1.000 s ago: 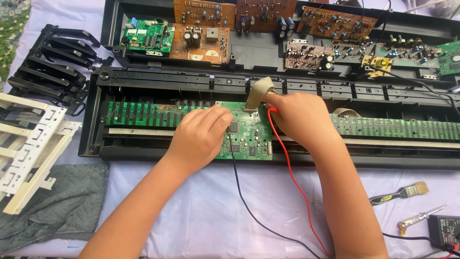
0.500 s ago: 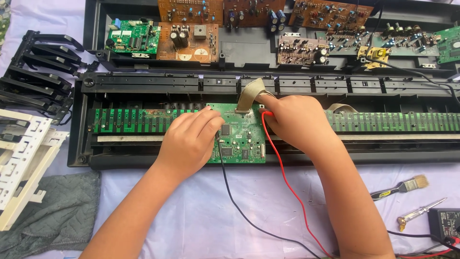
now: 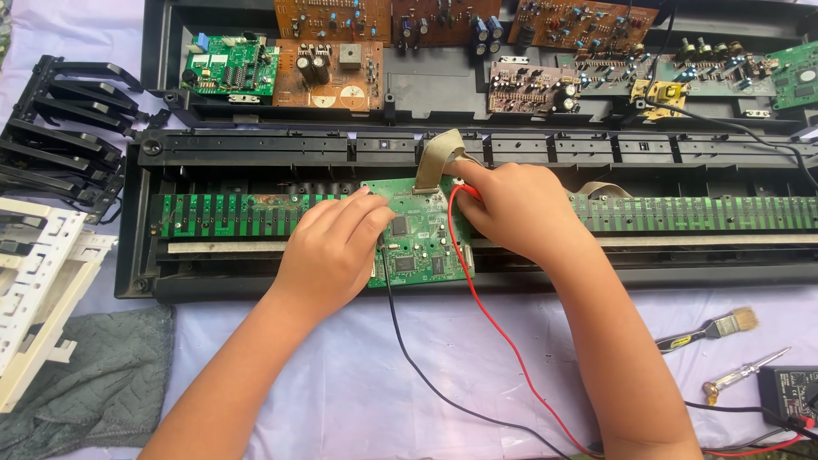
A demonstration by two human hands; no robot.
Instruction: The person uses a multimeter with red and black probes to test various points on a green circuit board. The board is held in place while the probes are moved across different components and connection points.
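Observation:
A small green circuit board (image 3: 419, 243) lies in the middle of an opened black keyboard chassis (image 3: 256, 149). My left hand (image 3: 332, 251) rests on the board's left side and is closed on a black test probe whose black lead (image 3: 409, 349) trails toward me. My right hand (image 3: 503, 209) grips a red test probe at the board's top right edge; its red lead (image 3: 486, 307) runs down over the board and the cloth. A beige ribbon cable (image 3: 436, 158) rises from the board's top, just left of my right hand. Both probe tips are hidden by my fingers.
Long green contact strips (image 3: 699, 213) run along the chassis. Brown and green circuit boards (image 3: 328, 72) sit in the rear tray. Black key sets (image 3: 60, 136) and white key sets (image 3: 34, 281) lie left, over a grey cloth (image 3: 102, 383). A brush (image 3: 711, 328), screwdriver (image 3: 745, 375) and black meter (image 3: 792, 388) lie right.
The view has shifted slightly; both hands stay on the green board. My left hand has slid a little left, uncovering more of the board's centre.

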